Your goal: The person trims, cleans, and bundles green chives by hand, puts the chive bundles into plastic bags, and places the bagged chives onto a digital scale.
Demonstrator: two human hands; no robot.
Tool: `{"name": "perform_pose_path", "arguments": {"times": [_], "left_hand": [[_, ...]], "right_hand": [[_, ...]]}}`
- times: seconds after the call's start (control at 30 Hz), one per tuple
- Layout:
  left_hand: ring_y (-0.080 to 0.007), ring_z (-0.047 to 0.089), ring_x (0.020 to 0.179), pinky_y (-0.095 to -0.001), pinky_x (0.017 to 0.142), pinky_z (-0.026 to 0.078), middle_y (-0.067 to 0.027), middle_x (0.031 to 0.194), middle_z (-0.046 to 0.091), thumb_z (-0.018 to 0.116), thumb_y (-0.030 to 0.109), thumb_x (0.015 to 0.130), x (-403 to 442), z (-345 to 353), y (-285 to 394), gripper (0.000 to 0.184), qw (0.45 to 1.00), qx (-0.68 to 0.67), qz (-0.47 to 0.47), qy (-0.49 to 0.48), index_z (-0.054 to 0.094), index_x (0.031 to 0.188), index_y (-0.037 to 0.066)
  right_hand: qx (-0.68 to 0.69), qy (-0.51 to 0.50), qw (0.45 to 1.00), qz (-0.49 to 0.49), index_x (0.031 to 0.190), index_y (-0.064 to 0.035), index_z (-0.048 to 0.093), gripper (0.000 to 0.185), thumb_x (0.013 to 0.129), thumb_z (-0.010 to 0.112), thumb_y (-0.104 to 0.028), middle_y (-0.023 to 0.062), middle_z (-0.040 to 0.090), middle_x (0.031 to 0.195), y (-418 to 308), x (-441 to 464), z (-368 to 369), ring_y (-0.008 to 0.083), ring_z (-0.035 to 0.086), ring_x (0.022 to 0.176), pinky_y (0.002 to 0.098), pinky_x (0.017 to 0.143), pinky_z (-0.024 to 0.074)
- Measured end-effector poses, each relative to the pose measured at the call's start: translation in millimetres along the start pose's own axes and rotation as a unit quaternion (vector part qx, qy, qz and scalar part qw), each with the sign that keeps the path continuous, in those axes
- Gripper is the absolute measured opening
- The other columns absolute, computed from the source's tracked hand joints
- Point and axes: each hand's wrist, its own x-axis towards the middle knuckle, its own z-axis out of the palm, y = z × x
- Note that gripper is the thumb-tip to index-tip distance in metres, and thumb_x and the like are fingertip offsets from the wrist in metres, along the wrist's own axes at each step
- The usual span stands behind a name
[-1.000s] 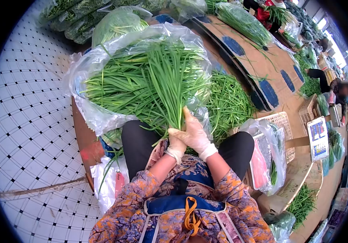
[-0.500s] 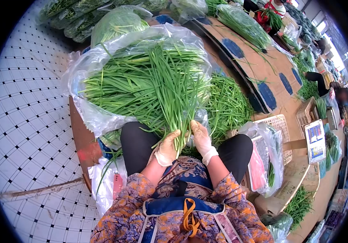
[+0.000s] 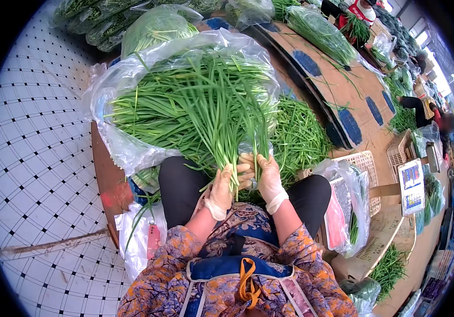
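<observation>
Both my hands wear thin pale gloves and are above my lap. My left hand [image 3: 223,190] is closed round the stem ends of a bunch of long green leaves [image 3: 219,127], which fans forward. Close beside it, my right hand [image 3: 268,180] pinches a smaller bunch of the same leaves [image 3: 257,134]. Beyond my knees an open clear plastic bag [image 3: 119,150] holds a large heap of leaves [image 3: 155,105], and the held bunches overlap it.
Loose greens [image 3: 303,140] lie right of the bag. Further right are a plastic crate [image 3: 367,158], a bag with a pink-edged tray [image 3: 337,216] and a scale display [image 3: 412,185]. A white bag with a pink phone [image 3: 154,238] is at left. Other people work at the upper right.
The leaves between my hands have parted into two bunches, a larger one at left and a thinner one at right. Both hands stay near the stem ends.
</observation>
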Motion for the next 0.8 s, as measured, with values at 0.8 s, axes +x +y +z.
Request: {"name": "perform_pose_path", "arguments": {"times": [0.8], "left_hand": [[-0.0233, 0.045, 0.116, -0.0375, 0.101, 0.033, -0.0122, 0.127, 0.045, 0.032, 0.06, 0.088, -9.2, -9.1, 29.2, 0.067, 0.972, -0.182, -0.058, -0.135, 0.039, 0.125, 0.005]], "right_hand": [[-0.63, -0.153, 0.666, -0.369, 0.111, 0.0013, 0.055, 0.038, 0.077, 0.061, -0.014, 0.0193, 0.058, 0.106, -16.2, -32.9, 55.7, 0.0332, 0.056, 0.097, 0.039, 0.084, 0.0448]]}}
